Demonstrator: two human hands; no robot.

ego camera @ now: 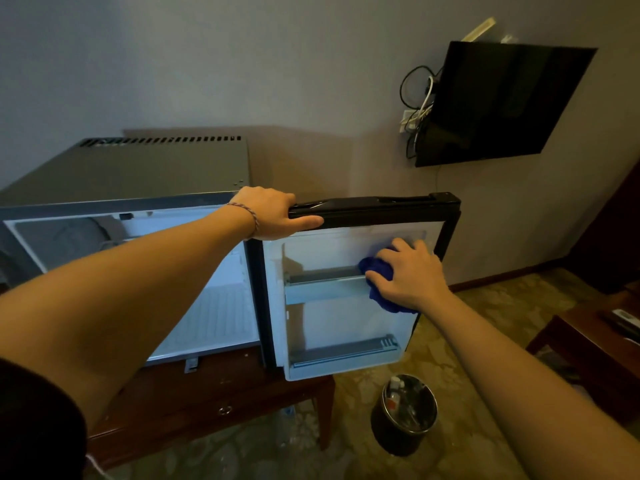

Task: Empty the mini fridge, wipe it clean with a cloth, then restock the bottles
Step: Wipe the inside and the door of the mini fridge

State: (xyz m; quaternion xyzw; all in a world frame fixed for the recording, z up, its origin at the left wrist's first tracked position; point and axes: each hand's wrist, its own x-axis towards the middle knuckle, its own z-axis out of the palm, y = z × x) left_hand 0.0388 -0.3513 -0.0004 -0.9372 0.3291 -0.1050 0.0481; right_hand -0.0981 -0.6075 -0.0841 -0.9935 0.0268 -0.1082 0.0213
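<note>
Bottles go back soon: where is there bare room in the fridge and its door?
Fridge cavity floor looks bare between its side walls. Lower door shelf is bare behind its rail. The upper door shelf is free on its hinge side; the right hand and blue cloth crowd its outer end. The left hand grips the door top.

Grey wall (242, 64), patterned carpet (450, 341), perhaps dim light.

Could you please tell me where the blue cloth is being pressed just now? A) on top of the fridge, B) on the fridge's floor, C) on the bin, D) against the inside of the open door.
D: the right hand presses the cloth on the door beside its upper shelf.
</note>
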